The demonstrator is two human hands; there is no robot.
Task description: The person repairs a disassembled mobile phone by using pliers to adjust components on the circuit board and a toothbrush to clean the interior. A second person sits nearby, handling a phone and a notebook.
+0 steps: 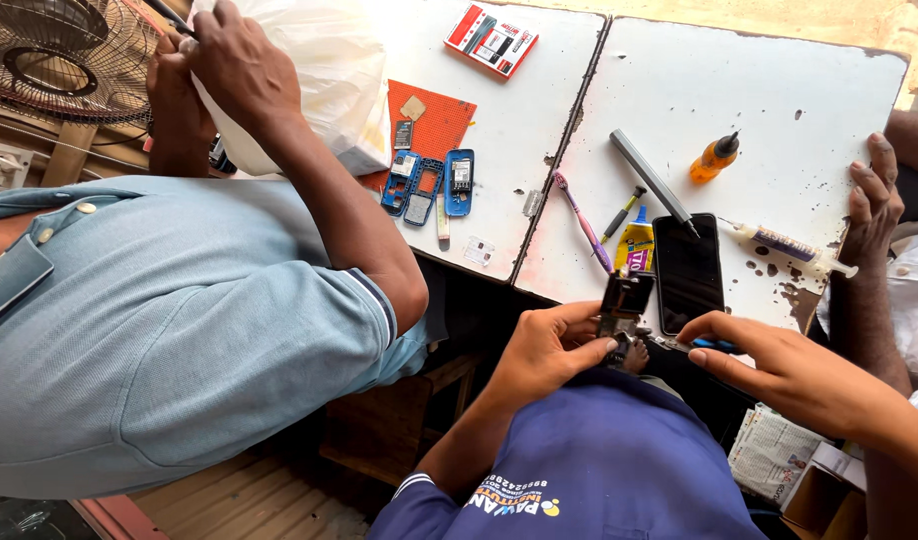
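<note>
My left hand (547, 350) grips a small dark phone frame (625, 298), held upright at the near edge of the white table (779, 90). My right hand (779, 370) pinches a thin blue-handled tool (701, 343), and its tip reaches to the base of the frame. A black smartphone (687, 270) lies flat just behind both hands. A yellow glue tube (634, 246) and a pink toothbrush (582, 220) lie to its left.
A person in a light blue shirt (179, 320) sits at the left, both hands (219, 60) at a white plastic bag (319, 70). Another person's hand (872, 210) rests on the table's right edge. Blue phone shells (429, 185), an orange mat (434, 120), a red box (491, 40), a syringe (791, 246), an orange bottle (715, 158) and a fan (64, 50) are also in view.
</note>
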